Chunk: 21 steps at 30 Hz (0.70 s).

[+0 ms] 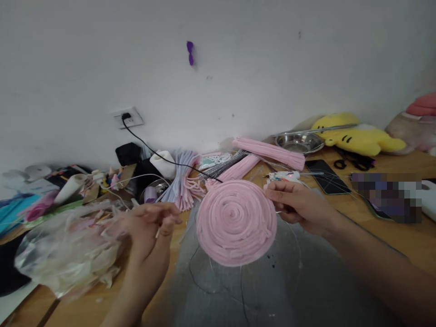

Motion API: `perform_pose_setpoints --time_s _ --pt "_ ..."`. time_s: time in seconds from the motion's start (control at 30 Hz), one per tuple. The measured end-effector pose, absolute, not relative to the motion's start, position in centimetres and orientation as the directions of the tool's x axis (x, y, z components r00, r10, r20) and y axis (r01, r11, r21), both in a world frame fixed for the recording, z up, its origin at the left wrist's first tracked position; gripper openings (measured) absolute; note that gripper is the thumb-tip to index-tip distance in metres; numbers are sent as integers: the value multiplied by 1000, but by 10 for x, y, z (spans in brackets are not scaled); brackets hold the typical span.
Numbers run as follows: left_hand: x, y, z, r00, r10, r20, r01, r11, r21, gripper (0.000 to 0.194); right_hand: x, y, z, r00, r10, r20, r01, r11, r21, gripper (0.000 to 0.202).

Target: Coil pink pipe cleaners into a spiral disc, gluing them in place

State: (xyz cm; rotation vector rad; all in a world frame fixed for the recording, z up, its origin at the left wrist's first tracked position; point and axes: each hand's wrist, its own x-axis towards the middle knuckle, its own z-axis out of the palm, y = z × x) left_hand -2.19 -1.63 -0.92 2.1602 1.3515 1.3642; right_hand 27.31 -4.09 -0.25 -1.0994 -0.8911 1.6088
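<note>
A round, flat coil of fuzzy pink pipe cleaners (235, 222), wound in a spiral, is held up facing me. My right hand (294, 202) pinches its upper right edge between thumb and fingers. Thin wires hang below the disc. To its left, apart from it, my left hand (151, 236) is raised with loosely bent fingers, and I see nothing held in it. A crumpled clear plastic bag (68, 250) with small pieces inside lies just behind and left of that hand. Under the disc is a dark grey mat (272, 281).
Pink pipe cleaner bundles (272, 152), pale blue ones (180, 181) and a metal bowl (299, 143) lie along the wall. A black cord (163, 159) runs from the wall socket (127, 118). On the right are a phone (327, 177), black scissors (357, 161) and a yellow plush (357, 136).
</note>
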Motion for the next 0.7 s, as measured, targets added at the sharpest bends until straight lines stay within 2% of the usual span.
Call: perform_pose_setpoints --time_s 0.13,0.23,0.33,0.43,0.57,0.7 --pt "-23 -36 -14 327 902 283 571 -427 701 58 269 -44 -4 -90 970 -224 -319 -241 -916 44" --pt "-25 -48 -19 428 888 169 529 -398 750 59 265 -49 -3 -56 978 -200 -361 -207 -909 43" --pt "-27 -43 -25 414 889 194 485 -396 779 59 259 -59 0 -66 981 -181 -403 -192 -895 41" --pt "-31 -18 -32 347 899 267 444 -408 798 56 248 -72 2 -161 972 -170 -423 -223 -878 36" --pt "-32 26 -43 279 908 312 413 -407 815 36 230 -78 0 -286 945 -156 -430 -272 -861 33" --pt "-36 53 -43 210 907 364 450 -420 788 28 219 -69 -5 -234 952 -198 -412 -281 -867 36"
